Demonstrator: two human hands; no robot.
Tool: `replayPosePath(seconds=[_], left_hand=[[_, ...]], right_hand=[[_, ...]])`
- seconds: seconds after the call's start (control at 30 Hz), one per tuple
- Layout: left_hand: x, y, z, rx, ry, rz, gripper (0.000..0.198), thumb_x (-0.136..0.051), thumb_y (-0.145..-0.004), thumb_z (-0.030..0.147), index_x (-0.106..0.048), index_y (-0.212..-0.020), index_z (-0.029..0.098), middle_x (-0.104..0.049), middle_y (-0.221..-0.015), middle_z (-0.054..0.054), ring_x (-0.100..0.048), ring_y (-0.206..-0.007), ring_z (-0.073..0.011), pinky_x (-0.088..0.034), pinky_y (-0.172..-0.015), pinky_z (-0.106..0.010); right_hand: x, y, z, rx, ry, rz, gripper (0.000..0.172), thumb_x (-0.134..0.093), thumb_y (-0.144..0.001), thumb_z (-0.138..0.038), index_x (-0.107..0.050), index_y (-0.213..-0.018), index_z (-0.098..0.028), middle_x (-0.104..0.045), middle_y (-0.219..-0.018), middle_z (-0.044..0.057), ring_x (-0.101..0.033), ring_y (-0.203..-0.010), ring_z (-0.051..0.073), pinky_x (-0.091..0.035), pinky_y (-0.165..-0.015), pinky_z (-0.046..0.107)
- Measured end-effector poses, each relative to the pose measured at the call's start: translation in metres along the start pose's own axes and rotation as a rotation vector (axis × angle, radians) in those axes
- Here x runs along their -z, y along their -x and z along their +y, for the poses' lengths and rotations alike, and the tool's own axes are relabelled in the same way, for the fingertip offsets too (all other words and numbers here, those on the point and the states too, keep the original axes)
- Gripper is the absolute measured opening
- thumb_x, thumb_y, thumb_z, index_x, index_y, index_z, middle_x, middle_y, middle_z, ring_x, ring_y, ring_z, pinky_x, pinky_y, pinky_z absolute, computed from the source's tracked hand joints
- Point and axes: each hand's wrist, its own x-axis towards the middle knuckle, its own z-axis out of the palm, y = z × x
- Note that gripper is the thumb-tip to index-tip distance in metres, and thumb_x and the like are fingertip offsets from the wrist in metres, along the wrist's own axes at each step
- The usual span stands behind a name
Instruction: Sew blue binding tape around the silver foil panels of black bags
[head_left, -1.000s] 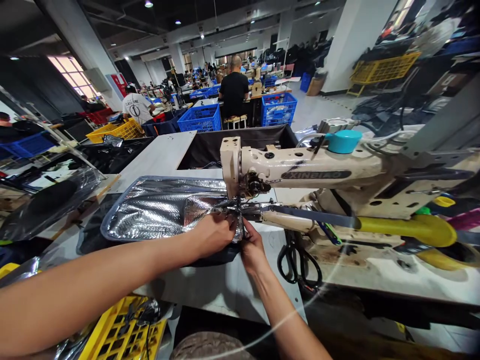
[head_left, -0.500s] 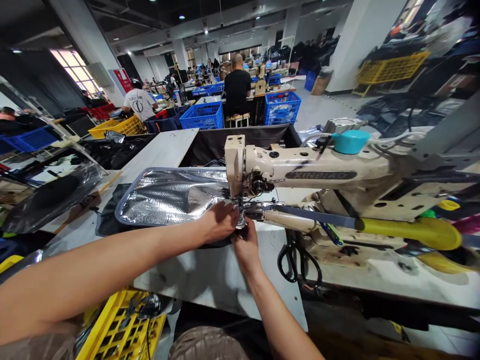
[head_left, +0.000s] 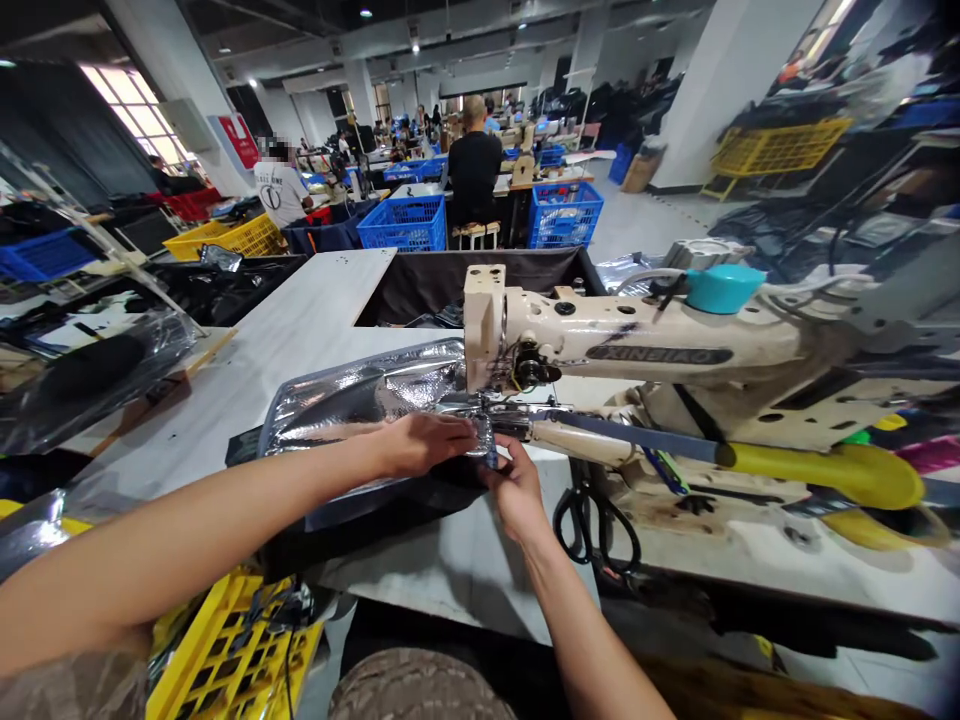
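Observation:
A silver foil-lined bag panel [head_left: 360,395] with dark edging lies on the work table, its right end at the needle area of a cream sewing machine [head_left: 637,335]. My left hand [head_left: 435,443] is closed on the foil just left of the needle, fingertips pressing its edge. On the near side of the machine's arm, my right hand [head_left: 516,490] pinches the panel's dark-bound edge between thumb and fingers. Black fabric [head_left: 390,510] hangs below the foil toward me. A grey binding strip [head_left: 645,432] runs from a yellow roll [head_left: 832,470] toward the needle.
Black-handled scissors [head_left: 596,535] lie at the table edge, right of my right hand. A yellow crate [head_left: 240,650] stands below left. A turquoise cup [head_left: 724,288] sits on the machine. Farther off are blue crates [head_left: 405,224] and a seated person in black [head_left: 475,165].
The foil panel has turned, its near side swinging toward me and showing more black fabric. My left hand has slid slightly left, and my right hand has shifted right along the edge.

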Motion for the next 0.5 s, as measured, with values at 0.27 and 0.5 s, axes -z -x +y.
replayPosePath(seconds=[0.27, 0.5], left_hand=[[-0.006, -0.021, -0.016, 0.099, -0.200, -0.163, 0.031, -0.051, -0.103, 0.013, -0.068, -0.128, 0.013, -0.072, -0.134, -0.011, -0.065, -0.127, -0.0210, -0.056, -0.101, -0.030], [-0.007, -0.043, 0.009, 0.293, -0.283, -0.252, 0.032, -0.046, -0.103, 0.015, -0.073, -0.118, 0.007, -0.074, -0.120, -0.019, -0.069, -0.109, -0.0284, -0.056, -0.079, -0.037]], right_hand=[[-0.001, -0.023, 0.003, 0.077, 0.347, 0.139, 0.035, -0.073, -0.071, -0.054, -0.061, -0.081, -0.023, -0.065, -0.064, -0.001, -0.057, -0.058, 0.017, -0.045, -0.056, 0.027], [0.003, -0.031, -0.008, 0.082, 0.589, 0.051, 0.044, -0.064, -0.077, -0.060, -0.046, -0.057, -0.025, -0.051, -0.048, -0.002, -0.048, -0.046, 0.015, -0.036, -0.047, 0.026]])
